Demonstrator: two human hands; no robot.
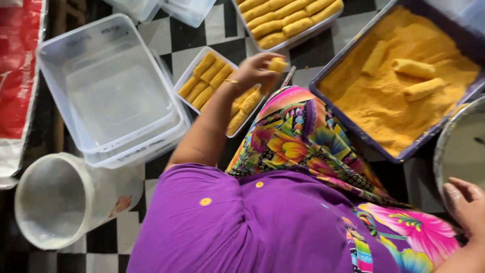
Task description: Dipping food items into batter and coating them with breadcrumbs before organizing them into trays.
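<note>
One roll (277, 64) matters here. Toward the floor's (230, 23) far middle, the left hand (255, 72) pinches it between thumb and fingers (266, 57). The white tray (198, 56) lies just beside and left of those fingers. Its rolls run slantwise, near-left to far-right, while the held one shows mostly its end, so I cannot tell its axis. The right hand (466, 203) is well apart at the right edge, fingers loosely spread against the metal bowl (438, 151) and empty.

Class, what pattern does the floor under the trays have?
Black-and-white checkered tile floor, seen best in the head view.
</note>
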